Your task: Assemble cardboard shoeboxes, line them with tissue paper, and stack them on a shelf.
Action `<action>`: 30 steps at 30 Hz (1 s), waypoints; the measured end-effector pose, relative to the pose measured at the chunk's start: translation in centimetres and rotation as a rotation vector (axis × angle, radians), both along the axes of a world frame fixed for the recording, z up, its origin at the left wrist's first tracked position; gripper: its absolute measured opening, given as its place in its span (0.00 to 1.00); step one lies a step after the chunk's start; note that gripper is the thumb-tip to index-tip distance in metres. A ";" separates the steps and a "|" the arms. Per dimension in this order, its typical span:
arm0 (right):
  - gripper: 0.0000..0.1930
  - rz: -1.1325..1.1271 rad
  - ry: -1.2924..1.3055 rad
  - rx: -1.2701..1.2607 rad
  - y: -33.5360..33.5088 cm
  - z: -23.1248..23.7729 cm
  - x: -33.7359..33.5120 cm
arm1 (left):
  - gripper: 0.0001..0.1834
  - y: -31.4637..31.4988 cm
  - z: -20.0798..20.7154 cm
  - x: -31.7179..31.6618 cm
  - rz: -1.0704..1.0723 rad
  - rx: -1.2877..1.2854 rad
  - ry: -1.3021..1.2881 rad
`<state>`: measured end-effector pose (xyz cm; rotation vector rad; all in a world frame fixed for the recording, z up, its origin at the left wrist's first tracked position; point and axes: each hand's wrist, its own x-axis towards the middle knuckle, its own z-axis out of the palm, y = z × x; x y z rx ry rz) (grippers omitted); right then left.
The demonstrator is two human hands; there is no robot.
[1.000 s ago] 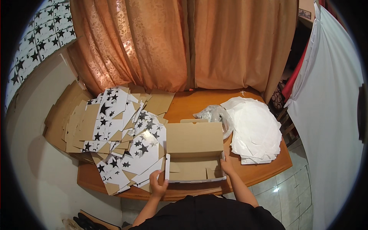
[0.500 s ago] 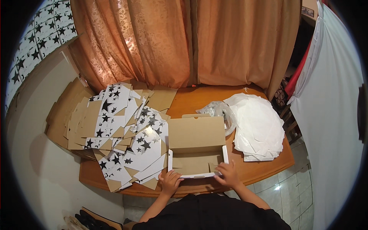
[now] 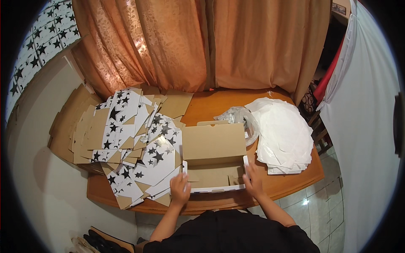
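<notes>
A single half-folded cardboard box (image 3: 214, 162) was seen lying at the near edge of the round wooden table (image 3: 291, 187), its plain brown lid panel raised toward the curtains (image 3: 198, 42) and its shallow tray open toward the person. The left hand (image 3: 180, 189) was laid flat against the box's left side wall, fingers spread loosely, and the right hand (image 3: 253, 179) was pressed against the right side wall in the same manner; nothing was gripped in either, the walls being merely steadied from outside. For the walls to be stood up well, it was judged that both sides should be pushed inward evenly and together, so that the tray was kept square and the inner flaps were not caught or creased. One box was counted in hand. To the left, a loose heap of flat box blanks (image 3: 130, 143), white with black stars on one face and brown on the other, was spread too thickly to be counted exactly; well over a dozen were estimated. One stack of white sheets (image 3: 282, 135) was counted to the right, with one crumpled clear plastic bag (image 3: 236, 116) just beside it.
</notes>
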<state>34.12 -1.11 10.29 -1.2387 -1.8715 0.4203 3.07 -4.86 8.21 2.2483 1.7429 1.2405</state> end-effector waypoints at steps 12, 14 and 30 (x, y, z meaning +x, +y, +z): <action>0.34 0.024 0.229 -0.451 9.5 -4.1 -0.3 | 0.29 7.6 -1.1 0.8 0.090 -0.493 -0.727; 0.34 0.056 0.311 -0.507 10.0 -4.1 -0.5 | 0.29 6.8 -0.1 1.4 0.162 -0.512 -0.760; 0.20 -0.884 -0.486 -0.050 13.6 -4.1 14.8 | 0.19 8.8 7.6 7.7 0.328 -0.084 -0.467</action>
